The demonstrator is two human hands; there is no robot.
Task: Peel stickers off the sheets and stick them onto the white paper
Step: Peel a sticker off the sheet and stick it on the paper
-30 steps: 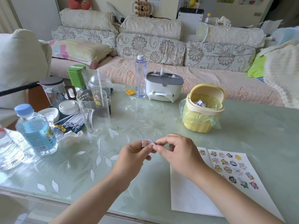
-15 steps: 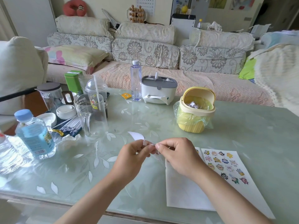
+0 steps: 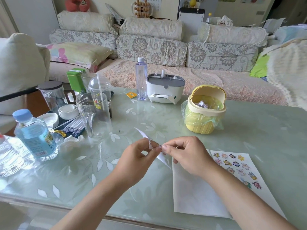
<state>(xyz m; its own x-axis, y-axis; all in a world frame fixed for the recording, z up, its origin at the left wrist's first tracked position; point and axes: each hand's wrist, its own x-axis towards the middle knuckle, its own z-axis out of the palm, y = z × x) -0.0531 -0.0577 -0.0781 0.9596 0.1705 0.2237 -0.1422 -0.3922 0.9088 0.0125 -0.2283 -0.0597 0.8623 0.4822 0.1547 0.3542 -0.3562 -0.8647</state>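
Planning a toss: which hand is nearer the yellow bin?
Right. The right hand is in front of the bin, slightly left; the left hand is farther left.

I read "Drink" in white near the rim of the clear glass jug (image 3: 98, 120) on my table (image 3: 249, 130), the letters after it unreadable, the blue water bottle (image 3: 35, 138) label print too small.

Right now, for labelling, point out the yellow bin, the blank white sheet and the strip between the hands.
yellow bin (image 3: 199, 128): head view, ribbed lower wall.
blank white sheet (image 3: 191, 193): head view, bare middle.
strip (image 3: 162, 158): head view, wider lower end.
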